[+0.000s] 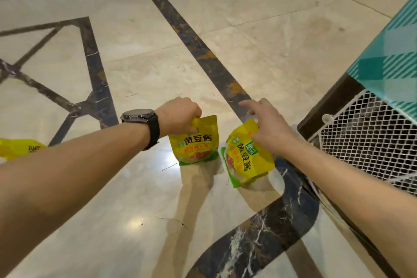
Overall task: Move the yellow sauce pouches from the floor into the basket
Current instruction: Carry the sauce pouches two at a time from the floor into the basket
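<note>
— Now, your left hand (180,115) is curled tight on the top edge of the first pouch (194,142), fingers wrapped round the yellow seal, with the watch (144,119) on that wrist facing up.

— And that pouch hangs upright under your fist, printed face toward you, green bottom edge right down at the floor (135,63). Whether it touches the marble or hangs just clear, I cannot tell.

— Over to your right hand (268,126): thumb and curled fingers pinch the top corner of the second pouch (248,156), while your index finger (247,104) sticks out straight, pointing away from you.

— That one is tilted, its lettering running sideways, its lower end near the dark band (282,221) inlaid in the marble. The two pouches sit just beside each other, not touching.

— Where is the basket?

— The basket (361,142) stands on your right, white mesh wall just beside your right forearm. A teal checked cloth (388,56) hides its upper part.

— Anything else yellow?

— Yes, a third pouch (18,148) lies on the floor at the far left, well apart from both hands and partly cut off by the edge of the view.
</note>
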Available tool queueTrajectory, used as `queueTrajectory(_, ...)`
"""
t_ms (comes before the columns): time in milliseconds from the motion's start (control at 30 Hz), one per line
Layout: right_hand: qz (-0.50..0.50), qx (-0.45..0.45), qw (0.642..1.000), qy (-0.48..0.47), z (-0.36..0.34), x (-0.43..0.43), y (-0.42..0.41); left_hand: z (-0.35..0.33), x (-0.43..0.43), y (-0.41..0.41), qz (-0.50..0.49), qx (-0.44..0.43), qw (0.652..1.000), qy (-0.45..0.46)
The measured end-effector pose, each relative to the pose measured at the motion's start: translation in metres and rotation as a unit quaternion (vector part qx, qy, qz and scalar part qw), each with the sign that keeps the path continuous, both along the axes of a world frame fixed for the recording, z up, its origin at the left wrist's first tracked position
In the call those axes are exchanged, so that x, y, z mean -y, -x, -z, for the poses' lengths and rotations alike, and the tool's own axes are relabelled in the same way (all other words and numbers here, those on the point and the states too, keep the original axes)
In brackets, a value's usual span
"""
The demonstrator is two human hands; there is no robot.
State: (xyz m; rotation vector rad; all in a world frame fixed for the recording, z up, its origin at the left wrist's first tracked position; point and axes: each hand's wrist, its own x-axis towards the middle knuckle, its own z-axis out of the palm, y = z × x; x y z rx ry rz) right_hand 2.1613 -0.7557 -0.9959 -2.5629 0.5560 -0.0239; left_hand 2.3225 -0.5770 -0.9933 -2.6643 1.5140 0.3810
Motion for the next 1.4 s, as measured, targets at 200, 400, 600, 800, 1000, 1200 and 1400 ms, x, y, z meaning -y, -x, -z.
queueTrajectory(200,0.069,-0.056,0.996,0.015,0.013,-0.002,0.002,0.031,-0.034,0.009,-0.093,-0.127,0.976,0.148)
queueTrajectory(400,-0.104,-0.033,0.981,0.160,0.002,-0.002,-0.002,0.042,-0.050,-0.008,-0.099,-0.177,0.963,0.178)
queueTrajectory(600,-0.062,0.031,0.997,0.044,0.017,0.020,-0.006,0.072,-0.062,-0.016,-0.125,-0.286,0.922,0.230)
queueTrajectory(800,0.041,0.039,0.980,-0.192,0.040,0.040,0.007,0.111,-0.072,-0.017,-0.147,-0.358,0.897,0.214)
queueTrajectory(1000,0.134,0.064,0.936,-0.319,0.061,0.047,0.005,0.127,-0.067,-0.023,-0.136,-0.374,0.891,0.221)
queueTrajectory(1200,0.194,0.048,0.904,-0.377,0.096,0.043,0.013,0.147,-0.067,0.001,-0.195,-0.398,0.846,0.296)
queueTrajectory(1400,0.178,0.056,0.911,-0.369,0.101,0.050,0.009,0.160,-0.063,0.012,-0.245,-0.396,0.825,0.321)
